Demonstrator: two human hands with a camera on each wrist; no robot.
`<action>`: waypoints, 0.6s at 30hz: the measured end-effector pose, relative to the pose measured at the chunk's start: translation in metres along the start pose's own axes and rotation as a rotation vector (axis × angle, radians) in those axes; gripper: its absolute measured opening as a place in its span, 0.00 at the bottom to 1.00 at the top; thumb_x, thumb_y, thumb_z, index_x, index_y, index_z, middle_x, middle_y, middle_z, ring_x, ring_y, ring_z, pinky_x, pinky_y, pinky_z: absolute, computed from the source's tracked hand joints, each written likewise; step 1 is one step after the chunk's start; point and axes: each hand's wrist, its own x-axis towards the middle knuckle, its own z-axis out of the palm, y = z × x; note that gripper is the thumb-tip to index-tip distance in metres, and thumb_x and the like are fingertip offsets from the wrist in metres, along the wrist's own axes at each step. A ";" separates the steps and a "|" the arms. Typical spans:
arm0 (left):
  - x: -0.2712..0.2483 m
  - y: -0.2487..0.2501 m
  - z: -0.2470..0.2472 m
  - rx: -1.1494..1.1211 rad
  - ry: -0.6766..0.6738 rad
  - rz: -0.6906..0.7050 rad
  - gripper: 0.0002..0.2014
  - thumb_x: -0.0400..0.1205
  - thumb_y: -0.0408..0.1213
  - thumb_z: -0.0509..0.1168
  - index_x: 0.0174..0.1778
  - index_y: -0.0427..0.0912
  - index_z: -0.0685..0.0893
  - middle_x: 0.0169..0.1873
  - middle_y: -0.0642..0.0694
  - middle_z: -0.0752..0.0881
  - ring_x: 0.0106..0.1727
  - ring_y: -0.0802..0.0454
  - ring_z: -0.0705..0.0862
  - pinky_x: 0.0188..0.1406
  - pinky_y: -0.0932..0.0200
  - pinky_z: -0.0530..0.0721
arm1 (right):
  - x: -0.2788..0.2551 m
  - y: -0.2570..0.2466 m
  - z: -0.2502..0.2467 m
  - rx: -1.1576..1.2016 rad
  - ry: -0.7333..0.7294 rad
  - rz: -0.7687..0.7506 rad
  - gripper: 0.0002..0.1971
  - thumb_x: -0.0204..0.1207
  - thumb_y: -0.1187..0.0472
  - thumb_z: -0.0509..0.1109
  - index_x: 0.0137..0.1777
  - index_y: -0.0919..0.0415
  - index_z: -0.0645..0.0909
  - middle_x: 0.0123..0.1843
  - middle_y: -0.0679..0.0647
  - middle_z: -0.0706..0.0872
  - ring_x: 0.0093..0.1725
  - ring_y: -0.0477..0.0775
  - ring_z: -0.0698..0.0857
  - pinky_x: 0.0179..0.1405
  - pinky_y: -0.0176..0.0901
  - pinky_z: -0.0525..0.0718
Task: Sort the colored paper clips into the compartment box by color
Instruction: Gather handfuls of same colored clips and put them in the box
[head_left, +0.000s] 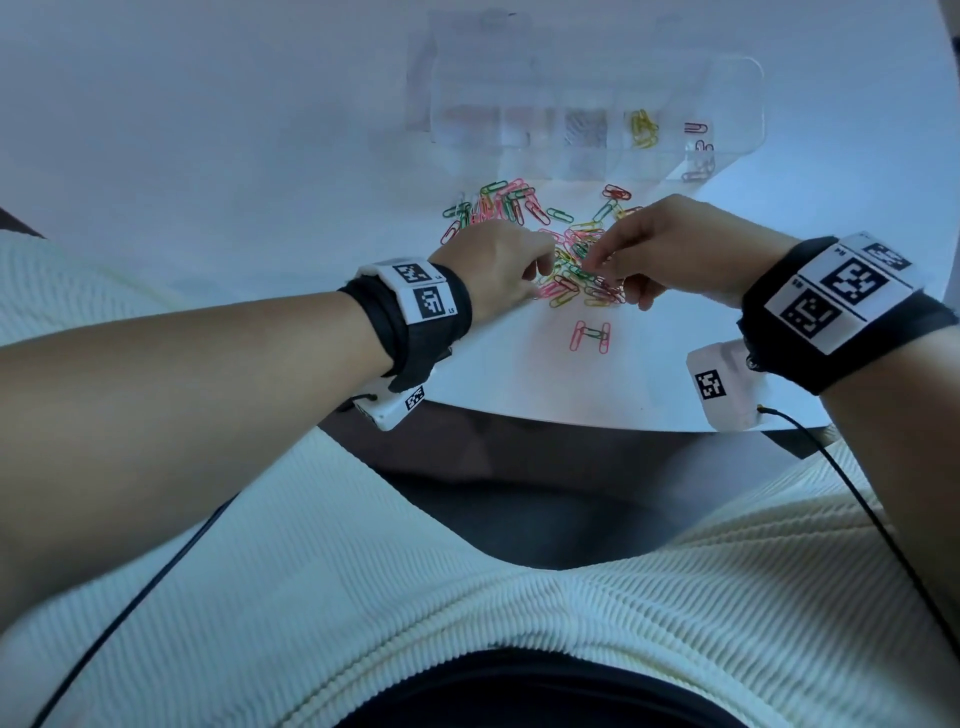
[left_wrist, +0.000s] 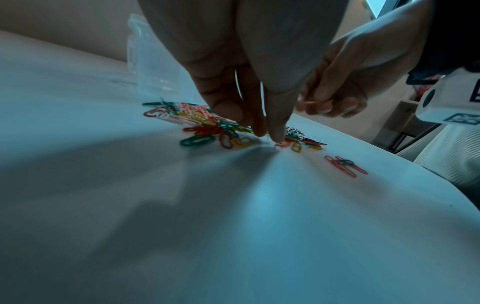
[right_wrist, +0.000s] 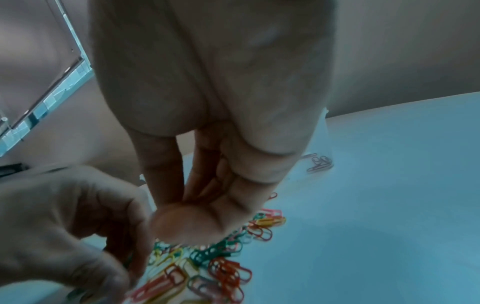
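We see the heap of colored paper clips (head_left: 550, 249) spread on the white surface (head_left: 260, 182), just in front of the clear compartment box (head_left: 597, 104). One compartment holds yellow clips (head_left: 643, 130); dark red clips (head_left: 696, 128) lie in the one to its right. Our left hand (head_left: 493, 265) reaches down into the heap, 2 fingertips (left_wrist: 278, 135) touching a pink clip; whether they grasp it we cannot tell. Our right hand (head_left: 670, 244) hangs over the heap, thumb and fingers drawn together, pinching some red clips (left_wrist: 315, 102). 3 linked clips (head_left: 590, 335) lie apart, nearer us.
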 end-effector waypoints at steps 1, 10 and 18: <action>-0.001 -0.001 -0.001 0.000 -0.002 -0.007 0.08 0.79 0.35 0.68 0.53 0.43 0.84 0.45 0.47 0.87 0.47 0.50 0.82 0.47 0.56 0.80 | -0.002 -0.001 -0.001 0.053 -0.027 0.008 0.08 0.77 0.71 0.67 0.47 0.65 0.88 0.34 0.59 0.83 0.29 0.51 0.81 0.32 0.42 0.84; -0.005 0.005 0.003 -0.020 0.005 0.028 0.10 0.78 0.37 0.70 0.55 0.45 0.85 0.44 0.48 0.87 0.45 0.50 0.81 0.49 0.54 0.82 | -0.010 0.004 0.005 0.090 -0.140 0.057 0.10 0.74 0.70 0.62 0.38 0.69 0.85 0.33 0.59 0.85 0.30 0.55 0.79 0.26 0.42 0.75; -0.005 0.009 -0.003 0.018 0.015 0.017 0.16 0.79 0.32 0.63 0.63 0.43 0.83 0.45 0.45 0.88 0.48 0.45 0.83 0.49 0.57 0.79 | -0.020 0.020 0.015 -0.515 -0.070 -0.076 0.07 0.68 0.49 0.80 0.40 0.46 0.85 0.30 0.43 0.73 0.31 0.40 0.72 0.29 0.38 0.67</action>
